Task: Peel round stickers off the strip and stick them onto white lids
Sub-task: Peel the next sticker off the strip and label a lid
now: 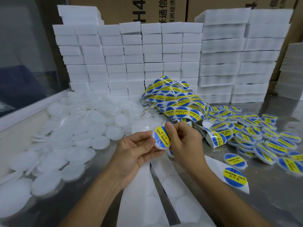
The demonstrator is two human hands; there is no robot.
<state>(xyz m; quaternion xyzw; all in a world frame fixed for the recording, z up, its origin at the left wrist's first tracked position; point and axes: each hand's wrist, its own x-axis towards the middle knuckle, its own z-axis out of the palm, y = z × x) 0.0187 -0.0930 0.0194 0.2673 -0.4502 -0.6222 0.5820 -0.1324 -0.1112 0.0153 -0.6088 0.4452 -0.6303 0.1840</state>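
My left hand (136, 151) holds a white lid (159, 145) by its edge, tilted toward me. A round blue and yellow sticker (161, 136) lies on the lid's face. My right hand (183, 138) pinches the sticker's right edge, thumb and fingers pressed onto it. A tangled strip of stickers (177, 99) lies just behind my hands. Empty white backing strip (165, 194) runs toward me under my forearms, with one sticker (234, 177) left on its right end. Plain white lids (73, 128) are heaped at the left.
Several stickered lids (262, 136) are piled on the metal table (278, 202) at the right. Stacks of white foam blocks (131, 59) form a wall behind, with cardboard boxes (164, 9) beyond. A white ledge (29, 110) borders the left side.
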